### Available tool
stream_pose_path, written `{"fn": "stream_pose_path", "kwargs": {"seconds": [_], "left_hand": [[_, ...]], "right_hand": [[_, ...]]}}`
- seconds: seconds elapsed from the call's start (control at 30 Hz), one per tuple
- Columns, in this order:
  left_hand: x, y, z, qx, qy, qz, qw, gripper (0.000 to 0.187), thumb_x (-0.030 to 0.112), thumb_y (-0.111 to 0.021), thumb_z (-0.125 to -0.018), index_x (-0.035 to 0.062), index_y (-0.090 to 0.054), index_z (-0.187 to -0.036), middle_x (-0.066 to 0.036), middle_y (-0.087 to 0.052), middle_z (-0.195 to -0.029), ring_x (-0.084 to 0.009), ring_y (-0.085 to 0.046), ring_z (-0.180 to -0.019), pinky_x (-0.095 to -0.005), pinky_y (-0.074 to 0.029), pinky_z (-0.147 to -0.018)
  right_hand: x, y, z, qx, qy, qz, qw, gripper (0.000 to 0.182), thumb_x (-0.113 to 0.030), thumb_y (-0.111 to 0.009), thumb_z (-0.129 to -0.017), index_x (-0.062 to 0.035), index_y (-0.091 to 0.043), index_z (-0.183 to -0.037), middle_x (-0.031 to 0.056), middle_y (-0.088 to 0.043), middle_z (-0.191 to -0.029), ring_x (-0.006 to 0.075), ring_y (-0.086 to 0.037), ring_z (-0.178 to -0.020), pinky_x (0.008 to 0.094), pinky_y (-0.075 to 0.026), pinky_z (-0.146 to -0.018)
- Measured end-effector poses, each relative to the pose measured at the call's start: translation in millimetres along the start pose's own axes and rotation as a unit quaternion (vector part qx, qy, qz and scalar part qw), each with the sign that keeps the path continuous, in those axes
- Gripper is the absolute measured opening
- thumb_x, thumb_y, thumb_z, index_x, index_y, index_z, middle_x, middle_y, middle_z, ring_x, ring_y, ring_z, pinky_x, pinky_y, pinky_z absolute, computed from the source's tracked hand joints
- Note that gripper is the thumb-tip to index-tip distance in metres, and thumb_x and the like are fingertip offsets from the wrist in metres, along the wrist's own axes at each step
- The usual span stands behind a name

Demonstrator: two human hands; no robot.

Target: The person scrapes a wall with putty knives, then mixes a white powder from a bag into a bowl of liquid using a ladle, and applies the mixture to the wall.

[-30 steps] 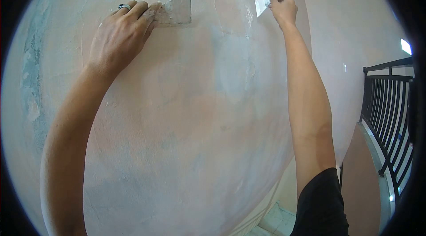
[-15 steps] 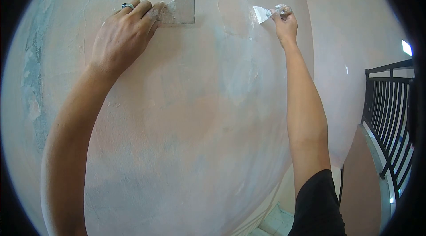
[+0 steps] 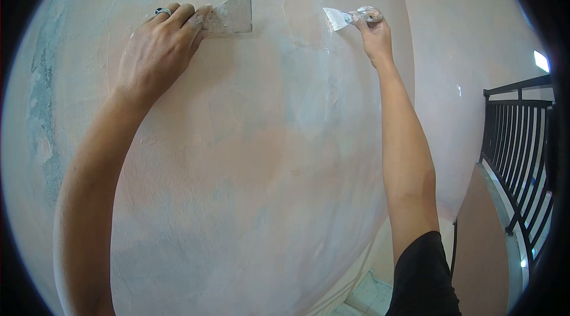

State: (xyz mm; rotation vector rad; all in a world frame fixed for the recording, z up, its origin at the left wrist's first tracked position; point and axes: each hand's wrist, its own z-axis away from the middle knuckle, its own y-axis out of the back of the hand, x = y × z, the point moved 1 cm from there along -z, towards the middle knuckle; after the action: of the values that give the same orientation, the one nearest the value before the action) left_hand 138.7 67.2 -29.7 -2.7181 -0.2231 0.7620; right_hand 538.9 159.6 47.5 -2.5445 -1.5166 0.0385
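Wall (image 3: 249,167), mottled in pale pink and blue-grey, fills most of the head view, and I see two bare arms reaching up across it. In the upper left of the frame the left hand (image 3: 157,49) is closed around the wide scraper (image 3: 231,16), its fingers bent and a ring (image 3: 163,12) on one of them. The blade points right, its long straight end standing nearly upright, and grey smears cover the part by the fingertips. It lies close along the wall; whether its whole face touches, I cannot tell.

In the upper right of the frame the right hand (image 3: 377,37) grips the small scraper (image 3: 338,19) by its smeared handle, with the fingers curled round it. That blade points left, towards the wide one but well apart from it, and its white-coated end is at the wall, beside a rough, pale patch.

A black sleeve (image 3: 424,274) covers the upper right arm at the lower right. Further right runs a dark railing (image 3: 516,155), with a bright light (image 3: 541,61) above it. Pale tiles (image 3: 371,292) show at the bottom, between wall and sleeve. A rough blue-grey strip (image 3: 44,90) runs down the far left.
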Motion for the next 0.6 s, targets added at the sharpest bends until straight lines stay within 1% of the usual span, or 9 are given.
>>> {"fn": "stream_pose_path", "kwargs": {"seconds": [0.1, 0.2, 0.33, 0.4, 0.6], "left_hand": [[0, 3, -1, 0.002, -0.005, -0.003, 1.0, 0.037, 0.025, -0.057, -0.096, 0.0099, -0.057, -0.13, -0.008, -0.063, -0.109, -0.0222, -0.063, -0.1, -0.0339, -0.054, -0.089], [-1, 4, -1, 0.004, -0.009, -0.003, 1.0, 0.037, 0.025, -0.056, -0.096, 0.0102, -0.056, -0.131, -0.008, -0.063, -0.11, -0.0223, -0.063, -0.1, -0.0339, -0.054, -0.089], [1, 12, 1, -0.004, -0.006, -0.003, 1.0, 0.038, 0.026, -0.056, -0.097, 0.0102, -0.056, -0.131, -0.008, -0.063, -0.11, -0.0228, -0.063, -0.099, -0.0337, -0.053, -0.089], [0, 13, 0, 0.002, -0.008, -0.001, 1.0, 0.038, 0.026, -0.057, -0.097, 0.0101, -0.056, -0.131, -0.008, -0.063, -0.11, -0.0228, -0.063, -0.099, -0.0336, -0.053, -0.088], [-3, 11, -4, 0.01, -0.006, 0.009, 1.0, 0.037, 0.024, -0.057, -0.096, 0.0089, -0.057, -0.13, -0.009, -0.063, -0.109, -0.0232, -0.063, -0.098, -0.0339, -0.053, -0.087]], "right_hand": [[-11, 0, 8, -0.003, -0.022, -0.021, 1.0, 0.017, -0.007, -0.064, -0.089, -0.0008, -0.06, -0.104, 0.0071, -0.069, -0.102, 0.0147, -0.064, -0.097, 0.0286, -0.048, -0.09], [-7, 1, 11, -0.012, -0.023, -0.05, 0.998, 0.016, -0.006, -0.064, -0.089, -0.0014, -0.06, -0.104, 0.0067, -0.069, -0.101, 0.0143, -0.063, -0.098, 0.0283, -0.047, -0.09], [-14, 8, 19, -0.023, -0.012, -0.028, 0.999, 0.016, -0.006, -0.064, -0.089, -0.0017, -0.061, -0.104, 0.0062, -0.069, -0.101, 0.0138, -0.062, -0.097, 0.0281, -0.047, -0.09], [-13, 8, 22, -0.024, -0.021, -0.07, 0.997, 0.015, -0.007, -0.065, -0.09, -0.0021, -0.061, -0.103, 0.0053, -0.069, -0.1, 0.0133, -0.061, -0.097, 0.0281, -0.046, -0.09], [-6, 12, 24, -0.039, -0.04, -0.091, 0.994, 0.013, -0.007, -0.065, -0.09, -0.003, -0.062, -0.102, 0.0051, -0.068, -0.102, 0.0131, -0.06, -0.097, 0.0284, -0.044, -0.092]]}}
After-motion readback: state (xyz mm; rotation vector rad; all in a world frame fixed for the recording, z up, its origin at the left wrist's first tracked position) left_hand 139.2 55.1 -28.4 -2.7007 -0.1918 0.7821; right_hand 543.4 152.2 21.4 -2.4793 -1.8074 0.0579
